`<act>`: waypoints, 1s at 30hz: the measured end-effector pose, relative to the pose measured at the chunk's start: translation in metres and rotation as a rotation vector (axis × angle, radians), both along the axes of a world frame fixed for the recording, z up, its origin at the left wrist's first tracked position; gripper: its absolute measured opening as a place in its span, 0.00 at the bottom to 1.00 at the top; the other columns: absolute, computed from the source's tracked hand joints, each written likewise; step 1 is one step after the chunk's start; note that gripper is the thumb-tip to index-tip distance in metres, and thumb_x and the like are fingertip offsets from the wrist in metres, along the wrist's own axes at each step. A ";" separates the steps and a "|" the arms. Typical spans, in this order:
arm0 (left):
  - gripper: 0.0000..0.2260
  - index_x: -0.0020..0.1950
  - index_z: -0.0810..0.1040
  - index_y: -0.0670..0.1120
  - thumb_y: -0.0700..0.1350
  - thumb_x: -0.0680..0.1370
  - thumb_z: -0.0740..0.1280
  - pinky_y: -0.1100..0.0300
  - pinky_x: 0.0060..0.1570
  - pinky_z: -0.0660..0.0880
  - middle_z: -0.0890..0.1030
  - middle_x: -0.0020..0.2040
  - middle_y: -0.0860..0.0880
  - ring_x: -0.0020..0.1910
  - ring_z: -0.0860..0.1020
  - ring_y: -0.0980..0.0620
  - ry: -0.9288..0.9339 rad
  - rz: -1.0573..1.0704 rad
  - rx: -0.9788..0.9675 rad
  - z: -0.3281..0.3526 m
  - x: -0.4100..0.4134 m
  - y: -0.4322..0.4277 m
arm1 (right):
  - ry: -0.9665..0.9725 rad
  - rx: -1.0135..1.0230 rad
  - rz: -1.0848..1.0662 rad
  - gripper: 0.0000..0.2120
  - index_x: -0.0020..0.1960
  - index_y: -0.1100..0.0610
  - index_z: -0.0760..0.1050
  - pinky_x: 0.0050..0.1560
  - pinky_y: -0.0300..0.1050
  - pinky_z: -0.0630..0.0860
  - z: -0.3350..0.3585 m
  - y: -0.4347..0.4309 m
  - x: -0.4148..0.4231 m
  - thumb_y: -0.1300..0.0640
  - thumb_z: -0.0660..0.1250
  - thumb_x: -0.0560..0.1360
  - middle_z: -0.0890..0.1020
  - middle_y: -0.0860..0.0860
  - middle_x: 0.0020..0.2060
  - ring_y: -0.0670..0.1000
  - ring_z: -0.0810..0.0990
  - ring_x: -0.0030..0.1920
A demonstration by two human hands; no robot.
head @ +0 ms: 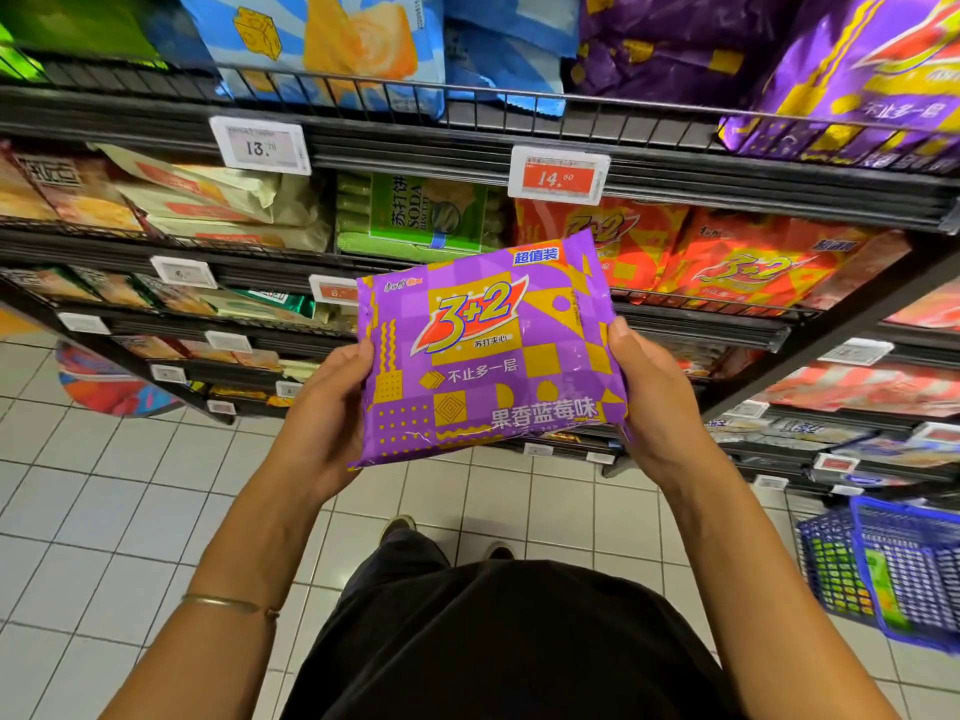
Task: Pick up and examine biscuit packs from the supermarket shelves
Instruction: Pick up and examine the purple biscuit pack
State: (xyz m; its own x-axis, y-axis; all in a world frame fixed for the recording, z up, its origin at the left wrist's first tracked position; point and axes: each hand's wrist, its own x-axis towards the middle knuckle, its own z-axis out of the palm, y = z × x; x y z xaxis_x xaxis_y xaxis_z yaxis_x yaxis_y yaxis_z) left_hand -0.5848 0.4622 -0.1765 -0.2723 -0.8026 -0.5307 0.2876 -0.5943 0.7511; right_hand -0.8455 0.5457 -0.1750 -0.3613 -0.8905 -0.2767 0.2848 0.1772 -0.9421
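Note:
A purple and yellow "3+2" biscuit pack (488,350) is held face up in front of the shelves, above the tiled floor. My left hand (327,413) grips its left edge with the thumb on top. Gripping the right edge is my right hand (654,397). More purple packs (852,80) of the same kind lie on the top shelf at the upper right, and red "3+2" packs (727,262) sit on the shelf below them.
Dark wire shelves (467,142) with price tags (558,174) carry blue packs (332,44), a green soda biscuit pack (421,210) and beige packs (218,200). A blue shopping basket (893,569) stands on the floor at the right. White floor tiles (104,511) spread to the left.

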 end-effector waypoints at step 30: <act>0.14 0.44 0.73 0.45 0.52 0.86 0.64 0.60 0.35 0.74 0.81 0.36 0.45 0.34 0.80 0.51 -0.555 0.019 -0.272 -0.008 0.000 -0.015 | -0.047 0.182 -0.006 0.25 0.39 0.52 0.86 0.26 0.35 0.74 -0.028 -0.001 -0.005 0.49 0.57 0.87 0.86 0.50 0.33 0.46 0.83 0.27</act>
